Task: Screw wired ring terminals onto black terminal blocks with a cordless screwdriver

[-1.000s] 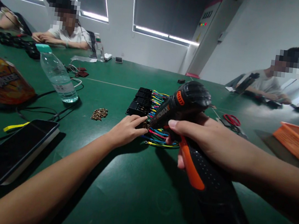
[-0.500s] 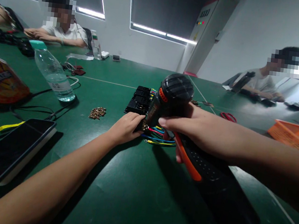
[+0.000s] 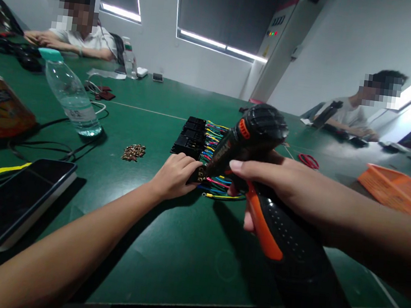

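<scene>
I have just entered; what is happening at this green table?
A person's right hand grips a black and orange, pistol-shaped power tool, its nose close to a small black block with brass-coloured terminals, which the left hand holds. Whether the tip touches the block is hard to tell. Multicoloured wires lie beside the block on the green table. Beyond lies a row of black rectangular blocks. A pile of small brass-coloured metal pieces lies to the left.
</scene>
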